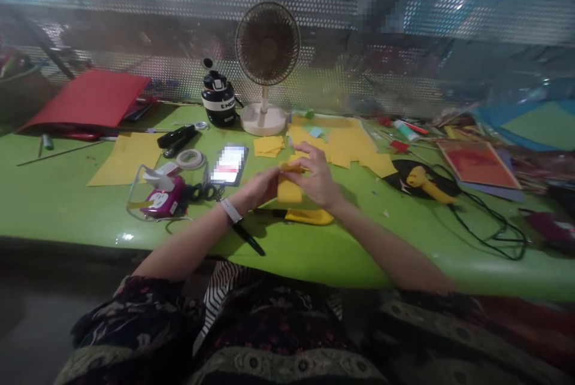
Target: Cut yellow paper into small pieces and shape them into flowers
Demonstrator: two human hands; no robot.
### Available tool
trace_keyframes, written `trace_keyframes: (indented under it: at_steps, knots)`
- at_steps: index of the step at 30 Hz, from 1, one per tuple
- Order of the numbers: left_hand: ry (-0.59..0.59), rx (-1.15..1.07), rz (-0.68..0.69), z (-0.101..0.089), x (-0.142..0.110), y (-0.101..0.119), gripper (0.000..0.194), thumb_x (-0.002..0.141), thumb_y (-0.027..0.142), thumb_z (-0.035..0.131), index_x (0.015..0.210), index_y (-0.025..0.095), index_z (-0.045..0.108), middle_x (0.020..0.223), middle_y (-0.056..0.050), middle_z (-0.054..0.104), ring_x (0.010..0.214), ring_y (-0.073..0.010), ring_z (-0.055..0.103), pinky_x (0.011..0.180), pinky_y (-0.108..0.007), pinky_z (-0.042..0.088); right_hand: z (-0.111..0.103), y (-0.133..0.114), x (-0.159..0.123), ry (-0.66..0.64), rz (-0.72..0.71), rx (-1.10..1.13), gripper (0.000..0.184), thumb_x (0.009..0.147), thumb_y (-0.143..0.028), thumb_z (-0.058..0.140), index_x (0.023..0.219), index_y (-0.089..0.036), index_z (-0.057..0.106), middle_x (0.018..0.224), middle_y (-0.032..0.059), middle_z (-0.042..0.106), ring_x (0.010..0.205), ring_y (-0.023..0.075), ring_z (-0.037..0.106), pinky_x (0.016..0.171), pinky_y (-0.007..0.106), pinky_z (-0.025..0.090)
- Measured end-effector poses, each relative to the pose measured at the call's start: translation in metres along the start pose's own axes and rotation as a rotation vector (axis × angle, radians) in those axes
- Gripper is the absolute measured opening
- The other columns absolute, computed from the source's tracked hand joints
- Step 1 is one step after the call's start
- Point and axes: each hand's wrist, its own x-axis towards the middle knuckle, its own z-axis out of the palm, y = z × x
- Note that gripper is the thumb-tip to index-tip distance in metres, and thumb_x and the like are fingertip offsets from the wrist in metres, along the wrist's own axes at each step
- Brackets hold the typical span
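- Dim, uneven light overall; the bottom corners sink into near-black.
- A small white glare spot shines on the green tabletop (90, 211), near its front edge.
- Bright glints dot the perforated screen (179, 26).
- Fine detail looks smeared, even on the held yellow paper (290, 191).
- Pixelation covers the phone (229, 164) display.
- Wide-angle distortion stretches the outer edges.

The sole view looks from the wearer's head, forward toward twelve o'clock and down, over both bare forearms at close range, across a glossy lime-green counter (359, 259) to a perforated metallic screen (179, 20).
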Motion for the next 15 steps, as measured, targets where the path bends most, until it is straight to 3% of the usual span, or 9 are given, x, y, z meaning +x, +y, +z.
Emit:
trace_keyframes:
  at_steps: [3, 6, 8, 10, 15]
  knots:
    - [-0.064, -0.032, -0.035, 0.007, -0.004, 0.004, 0.052, 0.089, 0.059, 0.051, 0.105, 0.012, 0.067, 0.102, -0.016, 0.071, 0.104, -0.0298, 0.065, 0.088, -0.041, 0.051, 0.006, 0.012, 0.003, 0.009, 0.023, 0.0, 0.034, 0.085, -0.05, 0.067, 0.105, -0.022, 0.069, 0.131, 0.0118, 0.058, 0.128, 0.0281, 0.049, 0.109, 0.051, 0.041]
    - [-0.056, 0.052, -0.001, 0.006, -0.006, 0.004, 0.032, 0.078, 0.033, 0.071, 0.105, 0.015, 0.066, 0.095, -0.009, 0.07, 0.091, -0.0221, 0.066, 0.084, -0.034, 0.051, 0.008, 0.019, 0.001, -0.06, 0.048, 0.062, 0.051, 0.091, -0.05, 0.06, 0.133, -0.022, 0.055, 0.133, 0.0145, 0.057, 0.119, 0.0254, 0.057, 0.099, 0.045, 0.05]
    - [-0.018, 0.141, 0.004, 0.003, -0.006, 0.0, 0.031, 0.07, 0.014, 0.072, 0.101, 0.015, 0.065, 0.09, -0.005, 0.068, 0.079, -0.0145, 0.064, 0.078, -0.028, 0.05, 0.008, 0.022, 0.0, -0.109, 0.022, 0.052, 0.049, 0.094, -0.049, 0.055, 0.135, -0.023, 0.054, 0.129, 0.0131, 0.06, 0.115, 0.0239, 0.06, 0.098, 0.044, 0.051]
    - [0.02, 0.224, 0.011, -0.001, -0.004, -0.004, 0.03, 0.07, 0.007, 0.067, 0.098, 0.014, 0.064, 0.088, -0.003, 0.065, 0.074, -0.011, 0.061, 0.074, -0.025, 0.049, 0.007, 0.024, -0.001, -0.142, -0.042, -0.019, 0.042, 0.097, -0.047, 0.051, 0.132, -0.025, 0.058, 0.124, 0.011, 0.063, 0.117, 0.0236, 0.059, 0.102, 0.044, 0.048]
    - [0.061, 0.4, 0.067, -0.005, -0.002, -0.007, 0.031, 0.074, 0.004, 0.059, 0.104, 0.013, 0.063, 0.093, -0.005, 0.064, 0.08, -0.0135, 0.061, 0.077, -0.027, 0.049, 0.004, 0.022, -0.002, -0.198, -0.166, -0.262, 0.039, 0.101, -0.038, 0.042, 0.132, -0.023, 0.06, 0.127, 0.0127, 0.063, 0.118, 0.0256, 0.057, 0.103, 0.046, 0.046]
